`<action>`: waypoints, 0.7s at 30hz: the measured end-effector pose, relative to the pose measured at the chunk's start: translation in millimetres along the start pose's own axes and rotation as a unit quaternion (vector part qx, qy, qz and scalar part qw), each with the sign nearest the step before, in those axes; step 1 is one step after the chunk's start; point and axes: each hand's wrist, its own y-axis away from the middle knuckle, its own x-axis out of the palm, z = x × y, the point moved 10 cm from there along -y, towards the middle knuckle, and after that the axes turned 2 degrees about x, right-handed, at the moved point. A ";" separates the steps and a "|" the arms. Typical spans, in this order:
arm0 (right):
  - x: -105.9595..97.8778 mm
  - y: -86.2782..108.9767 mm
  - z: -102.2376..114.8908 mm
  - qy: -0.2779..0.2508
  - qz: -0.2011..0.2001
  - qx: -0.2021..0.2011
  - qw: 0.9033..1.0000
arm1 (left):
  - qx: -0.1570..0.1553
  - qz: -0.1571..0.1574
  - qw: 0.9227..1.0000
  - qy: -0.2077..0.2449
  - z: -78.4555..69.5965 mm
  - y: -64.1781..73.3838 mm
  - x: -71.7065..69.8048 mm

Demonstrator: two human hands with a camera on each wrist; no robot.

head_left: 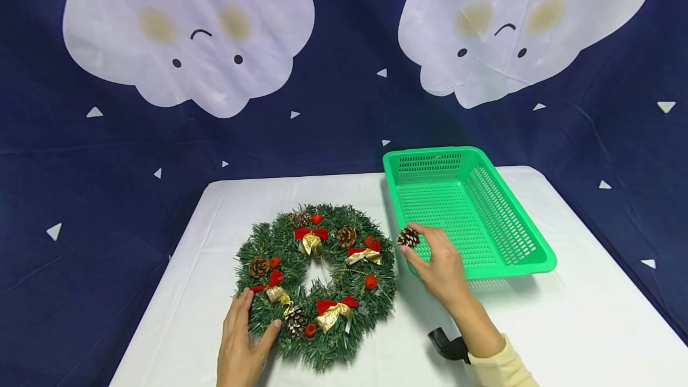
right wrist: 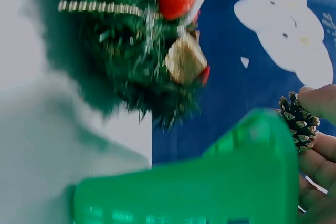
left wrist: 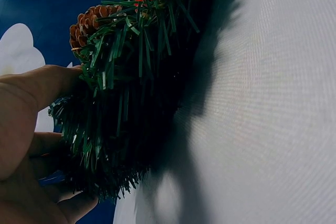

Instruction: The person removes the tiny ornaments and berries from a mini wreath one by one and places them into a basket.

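A green artificial wreath [head_left: 371, 309] with red and gold bows, pine cones and red berries lies on the table. My left hand [head_left: 242, 339] holds its lower left edge, fingers on the outer side and thumb near a white-tipped pine cone [head_left: 295, 321]. In the left wrist view that hand [left wrist: 31, 124] reaches round the green bristles [left wrist: 121, 77]. My right hand [head_left: 443, 264] pinches a loose, white-tipped pine cone [head_left: 408, 237] between thumb and fingers, raised between the wreath and the green basket [head_left: 537, 261]. This pine cone [right wrist: 299, 121] also shows in the right wrist view.
The slotted green basket stands at the right back of the white-covered table [head_left: 193, 243]. A black curved piece [head_left: 448, 345] sits beside my right wrist. A dark blue cloth [head_left: 344, 118] with clouds and white triangles hangs behind the table.
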 end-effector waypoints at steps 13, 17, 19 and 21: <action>-11.8 -5.8 -34.0 0.012 0.009 0.056 0.998 | -0.002 0.003 1.000 0.000 -0.8 0.3 0.0; -11.5 -7.5 -40.9 0.013 0.021 0.072 0.997 | 0.002 0.003 1.000 0.002 -1.3 0.3 0.0; -11.3 -8.5 -44.7 0.013 0.033 0.085 0.996 | 0.004 0.001 1.000 0.003 -1.2 0.4 -0.3; -10.4 -8.8 -49.7 0.012 0.049 0.104 0.993 | 0.006 -0.001 1.000 0.003 -1.0 0.4 -0.4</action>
